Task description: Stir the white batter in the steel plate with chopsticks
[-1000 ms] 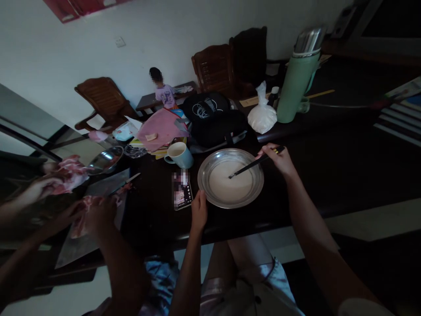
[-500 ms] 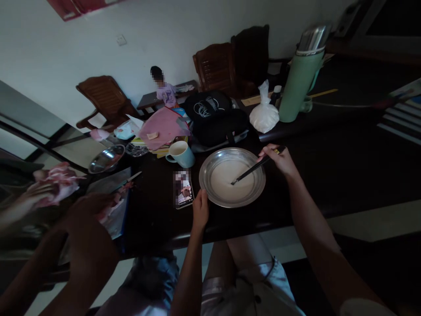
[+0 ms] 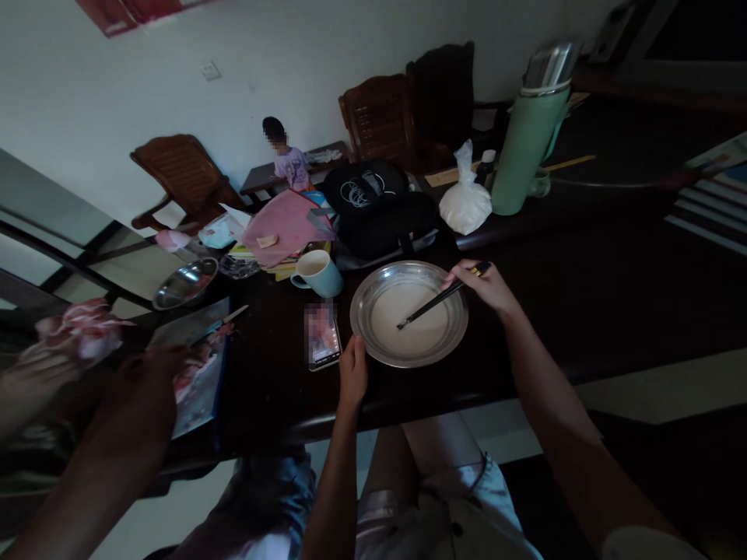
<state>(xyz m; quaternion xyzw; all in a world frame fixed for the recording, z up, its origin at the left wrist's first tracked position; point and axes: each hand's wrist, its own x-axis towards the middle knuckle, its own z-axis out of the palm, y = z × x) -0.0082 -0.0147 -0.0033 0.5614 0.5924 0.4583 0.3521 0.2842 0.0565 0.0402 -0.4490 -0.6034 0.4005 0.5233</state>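
Note:
A wide steel bowl [image 3: 457, 330] of pale, milky liquid [image 3: 408, 342] stands near the table's front edge. My left hand [image 3: 353, 372] grips its lower left rim, thumb on top. Over the right side, my right hand [image 3: 482, 286] is closed round dark chopsticks [image 3: 435, 302], whose tips dip into the liquid. Just left of the bowl lies a lit phone [image 3: 323, 334], close to my left fingers. Behind it is a light blue mug [image 3: 318, 274]. A knotted bag of white powder [image 3: 465, 206] sits beyond the bowl.
At left, a co-worker's hands [image 3: 137, 381] handle raw meat [image 3: 82, 327] over a cutting board [image 3: 204, 389] with a knife [image 3: 236, 313]. A steel basin [image 3: 185, 284], black bag [image 3: 379, 210] and green thermos [image 3: 531, 148] stand behind. Another person [image 3: 290, 163] is near the wall.
My right hand and the chopsticks have shifted slightly left, their tips moving through the liquid. My left hand keeps its hold. The co-worker's hands have moved left and down at the board.

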